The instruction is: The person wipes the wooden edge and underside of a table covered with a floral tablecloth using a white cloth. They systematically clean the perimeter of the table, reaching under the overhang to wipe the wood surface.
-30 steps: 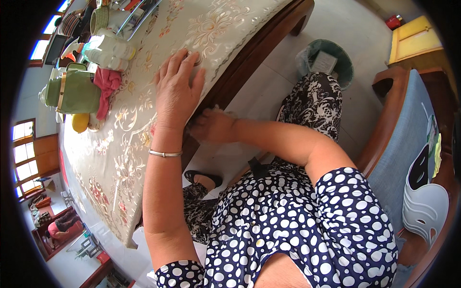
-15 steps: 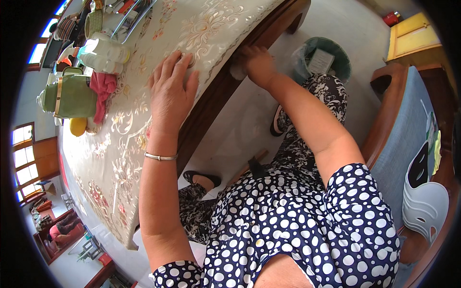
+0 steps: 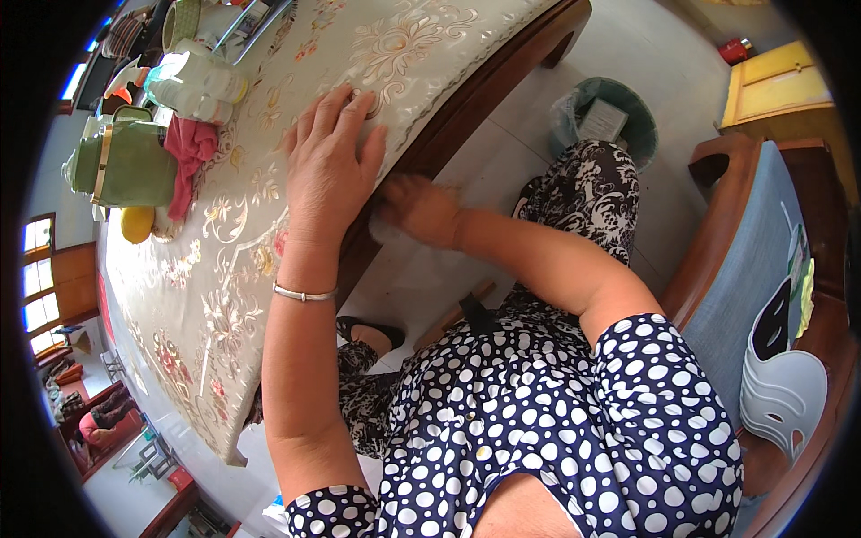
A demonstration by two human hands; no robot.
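My left hand [image 3: 330,166] lies flat on the patterned tablecloth [image 3: 229,314], fingers stretched out near the table's edge. A silver bangle [image 3: 305,294] circles that wrist. Against the dark wooden side of the table [image 3: 439,134], just below the cloth's border, my right hand [image 3: 421,211] is smeared by motion. Its fingers are curled over a pale, whitish wad [image 3: 386,229], which shows only in part under the palm; I cannot make out its exact kind.
A green container [image 3: 134,166], a pink cloth [image 3: 190,157], a yellow round thing [image 3: 137,224] and bottles [image 3: 197,85] stand along the table's left. A lined bin [image 3: 641,117] is on the floor. A blue-cushioned wooden seat [image 3: 731,269] at right holds a white mask [image 3: 785,394].
My right hand has slid along the table's wooden side, nearer to me and leftward, with the pale wad. My left hand stays flat on the cloth. The view has shifted slightly.
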